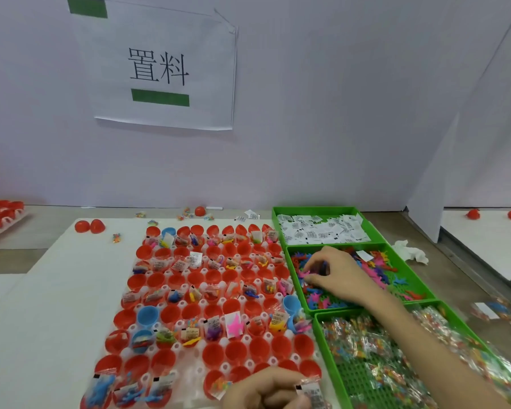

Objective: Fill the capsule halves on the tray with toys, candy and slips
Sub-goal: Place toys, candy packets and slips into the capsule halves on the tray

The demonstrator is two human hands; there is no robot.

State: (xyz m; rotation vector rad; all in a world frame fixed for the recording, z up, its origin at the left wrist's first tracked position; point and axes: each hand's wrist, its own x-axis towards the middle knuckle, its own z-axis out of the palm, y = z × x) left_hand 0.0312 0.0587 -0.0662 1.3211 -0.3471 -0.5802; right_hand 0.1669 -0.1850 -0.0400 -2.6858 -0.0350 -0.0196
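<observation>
Nearest, the left hand (266,389) grips a small crinkly packet (311,392) above red plastic capsule halves (236,352) on the white tray (177,346); the right hand (334,273) pinches colourful plastic toys (381,270) in the green bin (295,276), where tangled extras could lift and spill

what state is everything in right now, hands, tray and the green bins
tray, some capsule halves filled, many empty
slip bin, floor covered with slips
toy bin, partly stocked, bare floor showing
candy bin, partly stocked, bare floor showing
right hand, in the toy bin, fingers curled onto toys, grip unclear
left hand, pinches a packet
sign, taped to the wall
</observation>
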